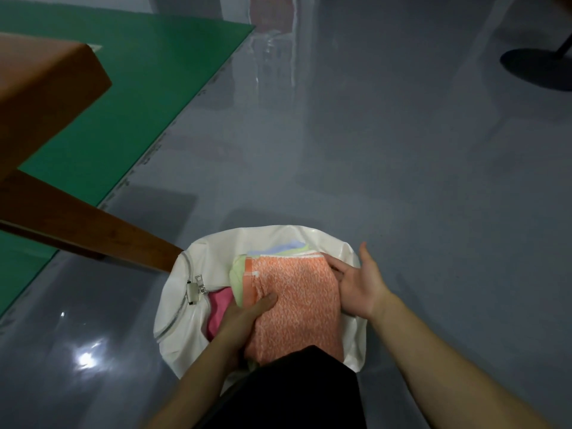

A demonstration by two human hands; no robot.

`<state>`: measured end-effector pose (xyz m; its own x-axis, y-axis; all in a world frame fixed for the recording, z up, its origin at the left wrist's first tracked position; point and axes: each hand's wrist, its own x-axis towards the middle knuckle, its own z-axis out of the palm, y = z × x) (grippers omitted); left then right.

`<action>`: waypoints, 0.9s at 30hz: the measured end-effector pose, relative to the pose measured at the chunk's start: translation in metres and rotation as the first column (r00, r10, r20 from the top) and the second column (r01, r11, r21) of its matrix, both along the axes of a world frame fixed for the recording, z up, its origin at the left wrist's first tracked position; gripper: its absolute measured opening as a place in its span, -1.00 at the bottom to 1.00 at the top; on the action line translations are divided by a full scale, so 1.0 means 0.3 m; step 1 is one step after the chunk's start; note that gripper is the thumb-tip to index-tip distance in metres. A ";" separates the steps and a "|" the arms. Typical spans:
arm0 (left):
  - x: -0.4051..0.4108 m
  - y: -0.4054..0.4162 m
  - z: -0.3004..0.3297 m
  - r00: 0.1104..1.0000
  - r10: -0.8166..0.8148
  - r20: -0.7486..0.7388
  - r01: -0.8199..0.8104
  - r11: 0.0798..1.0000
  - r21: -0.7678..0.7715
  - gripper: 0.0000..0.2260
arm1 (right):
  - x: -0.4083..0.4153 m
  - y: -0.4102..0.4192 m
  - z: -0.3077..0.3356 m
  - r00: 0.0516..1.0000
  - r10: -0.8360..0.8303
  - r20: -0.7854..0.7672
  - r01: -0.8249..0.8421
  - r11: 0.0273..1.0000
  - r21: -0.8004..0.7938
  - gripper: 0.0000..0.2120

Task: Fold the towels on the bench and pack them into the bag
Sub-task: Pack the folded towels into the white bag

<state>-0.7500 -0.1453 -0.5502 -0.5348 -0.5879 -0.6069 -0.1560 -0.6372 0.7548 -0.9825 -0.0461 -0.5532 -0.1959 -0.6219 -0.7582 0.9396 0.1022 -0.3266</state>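
- Nearest the camera, dark clothing (297, 391) on the person's own body covered the near edge of the orange towel (294, 308).
- The left hand (244, 320) gripped the orange towel's left side, thumb on top and fingers curled under where they could not be seen.
- The right hand (356, 283) lay flat against the towel's right side, fingers straight and pressing, thumb spread wide and gripping nothing.
- The orange towel topped a folded stack sitting in the mouth of the white bag (349, 249) on the floor; a pale green towel (238, 270) and a light blue one (291, 246) showed at the far edge, and a pink towel (219, 308) lay lower, by the left rim.
- The bag's zip (195, 287) hung open at the left rim.
- Likely risks: pushing down unevenly could slide the stack apart and undo the folds; the soft rim could buckle inwards and catch under the towels; a corner could snag in the zip teeth.
- The grey floor (402, 168) was glossy, with glare spots at near left.
- The wooden bench (46, 97) stood to the left over green flooring (139, 88).
- A dark round stand base (535, 68) sat at the far right.
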 end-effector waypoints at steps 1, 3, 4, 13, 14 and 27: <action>0.003 0.002 0.002 1.000 -0.012 -0.003 0.012 1.000 0.000 -0.49 | -0.005 -0.010 0.007 1.000 0.019 -0.024 -0.019 1.000 0.004 -0.06; 0.006 0.001 0.006 0.999 -0.032 -0.015 0.032 0.999 -0.002 -0.49 | -0.003 -0.038 0.017 0.998 -0.008 -0.060 0.008 1.000 -0.003 -0.08; 0.006 0.001 0.007 0.999 -0.037 -0.027 0.037 0.999 0.005 -0.52 | -0.002 -0.054 0.027 0.996 -0.032 -0.078 0.031 0.999 -0.016 -0.09; 0.004 -0.019 0.007 0.990 -0.126 -0.069 0.132 0.988 0.078 -0.47 | -0.055 -0.132 0.098 0.945 -0.327 0.025 0.326 0.929 -0.177 0.01; 0.004 -0.020 0.004 0.987 -0.144 -0.068 0.149 0.986 0.074 -0.43 | -0.055 -0.132 0.097 0.930 -0.358 0.077 0.367 0.908 -0.203 0.00; -0.014 -0.004 -0.030 0.965 -0.261 -0.031 0.262 0.964 0.041 -0.44 | -0.003 -0.219 0.093 0.996 -0.028 -0.079 0.016 0.988 -0.154 -0.16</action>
